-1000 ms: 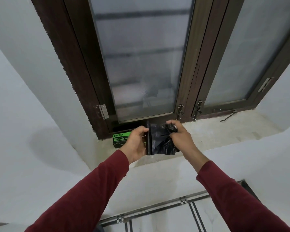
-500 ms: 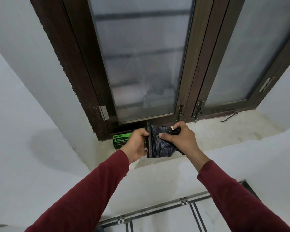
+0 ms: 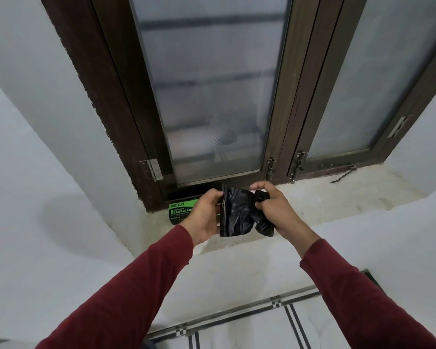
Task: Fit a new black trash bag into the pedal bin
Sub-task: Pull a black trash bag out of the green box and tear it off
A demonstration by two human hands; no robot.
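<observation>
Just beyond my left hand (image 3: 207,214), partly hidden behind it, a green box of garbage bags (image 3: 181,211) sits on the window sill (image 3: 337,197). My left hand grips the left edge of the black trash bag (image 3: 239,214), thumb curled over its top corner. The bag hangs crumpled between both hands, above the sill. My right hand (image 3: 277,207) pinches the bag's bunched right side, fingers curled round it. Further right of that hand, a metal window hook (image 3: 344,174) lies on the sill.
</observation>
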